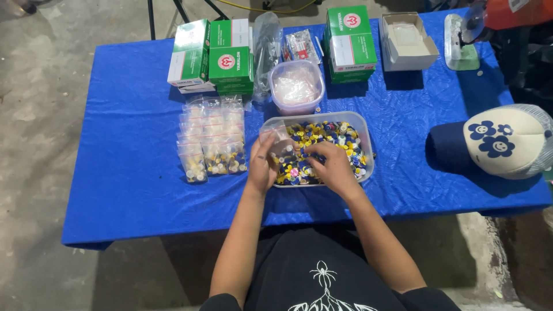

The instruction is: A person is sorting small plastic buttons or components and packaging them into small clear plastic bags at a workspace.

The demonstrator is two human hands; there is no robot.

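Here, left grip: the left hand grasps a small clear plastic bag, fingers curled round its left side, holding it upright over the near-left corner of the tub.
Right grip: the right hand is palm down in the tub, fingers bent into the buttons; I cannot tell whether they pinch any.
Buttons: a heap of small round pieces, yellow, blue, white and a few pink, fills the tub.
Tub: a clear rectangular plastic container with rounded corners, near the middle of the surface, just in front of the person.
Arms: both bare forearms reach forward from the near edge and converge on the tub; the wrists rest about its near rim.
Filled bags: rows of small clear bags holding the same coloured pieces lie flat, just left of the tub.
Round tub: a smaller clear container with pale contents, just beyond the tub.
Boxes: green-and-white cardboard boxes at far left, another stack at far centre, an open grey box to its right.
Cap: a cream cap with dark blue flowers, well apart at right.
Surface: a table under a creased, shiny blue plastic sheet.
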